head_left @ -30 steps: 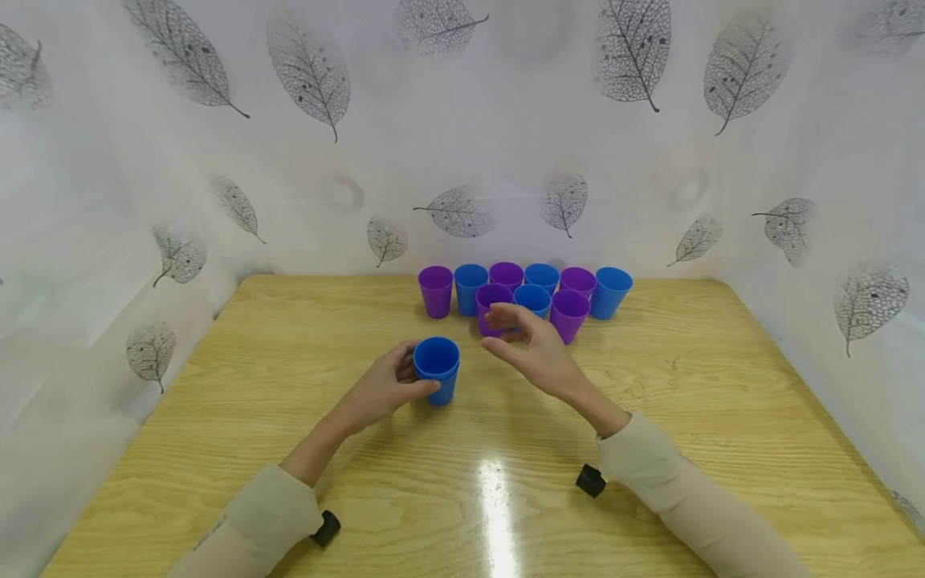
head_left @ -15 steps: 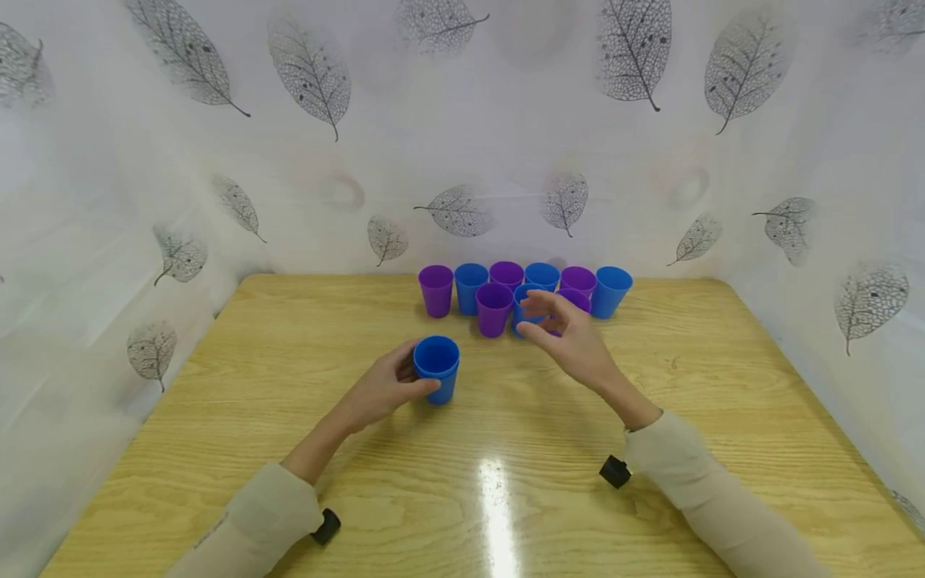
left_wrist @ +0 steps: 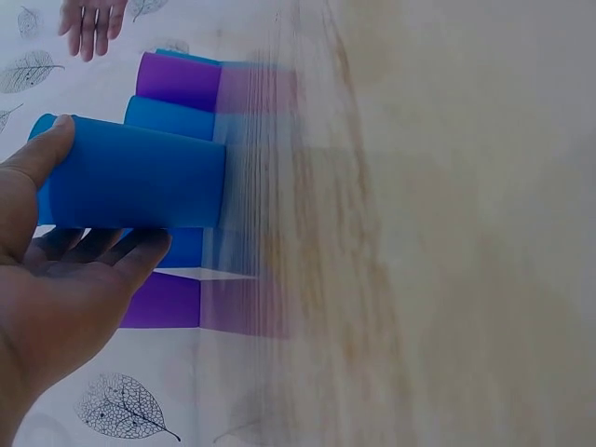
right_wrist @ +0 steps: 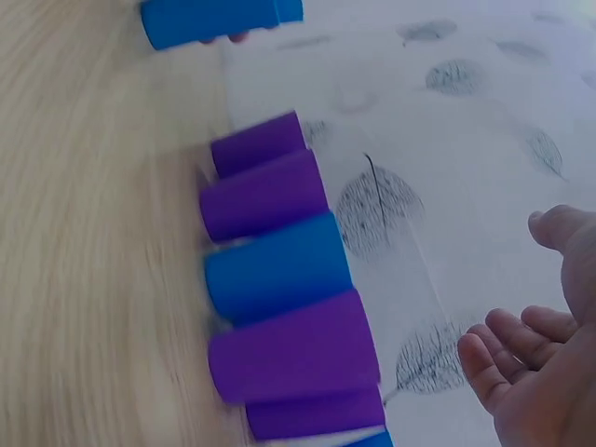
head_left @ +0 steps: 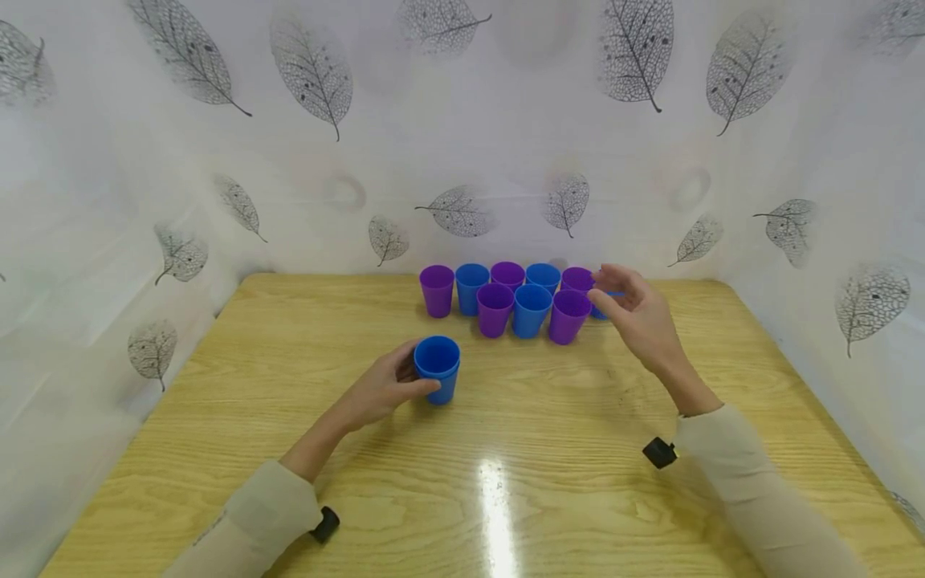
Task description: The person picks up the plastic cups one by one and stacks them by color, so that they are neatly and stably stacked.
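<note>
My left hand (head_left: pixel 379 391) grips a nested stack of blue cups (head_left: pixel 438 371), upright in the middle of the table, with the thumb on the near side and fingers behind. In the left wrist view, the thumb lies near the rim of the blue cup (left_wrist: pixel 140 177). My right hand (head_left: pixel 643 321) is raised at the right end of the cup group, fingers loosely bent and holding nothing. It covers most of the rightmost blue cup (head_left: pixel 601 311). Just left of it stands a purple cup (head_left: pixel 568 319) in the front row.
Several purple and blue cups stand upright in two rows at the table's back edge, among them a front purple cup (head_left: pixel 494 311), a front blue cup (head_left: pixel 531 313) and the leftmost purple cup (head_left: pixel 437 292). Behind the wooden table (head_left: pixel 405 498) hangs a leaf-print curtain (head_left: pixel 499 136).
My right hand has moved rightward along the front row, from over the left purple cup to the rightmost blue cup. My left hand and the blue stack have stayed in place.
</note>
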`<state>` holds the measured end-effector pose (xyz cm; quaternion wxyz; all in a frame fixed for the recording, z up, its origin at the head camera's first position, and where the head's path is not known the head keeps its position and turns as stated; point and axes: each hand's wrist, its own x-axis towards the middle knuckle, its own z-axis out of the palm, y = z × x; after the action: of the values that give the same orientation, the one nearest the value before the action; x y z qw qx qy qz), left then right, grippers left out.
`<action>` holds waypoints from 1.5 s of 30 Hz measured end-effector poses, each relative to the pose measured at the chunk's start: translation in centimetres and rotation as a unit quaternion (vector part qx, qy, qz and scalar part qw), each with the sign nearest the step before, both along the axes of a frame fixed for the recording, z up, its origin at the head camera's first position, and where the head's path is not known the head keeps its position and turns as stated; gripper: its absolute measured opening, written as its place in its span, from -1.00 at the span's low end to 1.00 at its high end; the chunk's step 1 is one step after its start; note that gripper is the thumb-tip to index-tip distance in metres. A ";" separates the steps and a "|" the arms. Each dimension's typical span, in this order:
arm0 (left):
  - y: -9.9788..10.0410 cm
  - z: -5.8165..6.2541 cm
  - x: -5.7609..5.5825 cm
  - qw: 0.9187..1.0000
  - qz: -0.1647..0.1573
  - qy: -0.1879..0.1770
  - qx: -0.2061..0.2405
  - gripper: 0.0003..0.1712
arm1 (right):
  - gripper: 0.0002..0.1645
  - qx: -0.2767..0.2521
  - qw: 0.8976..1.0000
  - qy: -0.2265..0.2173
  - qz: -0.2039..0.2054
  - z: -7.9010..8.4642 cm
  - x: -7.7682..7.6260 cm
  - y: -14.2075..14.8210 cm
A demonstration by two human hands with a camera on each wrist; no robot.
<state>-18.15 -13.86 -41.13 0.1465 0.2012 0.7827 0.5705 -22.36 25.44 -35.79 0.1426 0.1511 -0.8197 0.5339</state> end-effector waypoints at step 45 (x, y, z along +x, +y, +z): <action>-0.1 0.1 -0.1 1.000 0.023 -0.021 -0.002 -0.17 | 0.10 0.057 0.988 -0.132 -0.058 -5.0 -6.9 6.5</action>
<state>-18.23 -13.96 -41.05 0.1497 0.1711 0.7849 0.5764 -29.26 31.91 -40.75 0.0547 0.0396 -0.8680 0.4920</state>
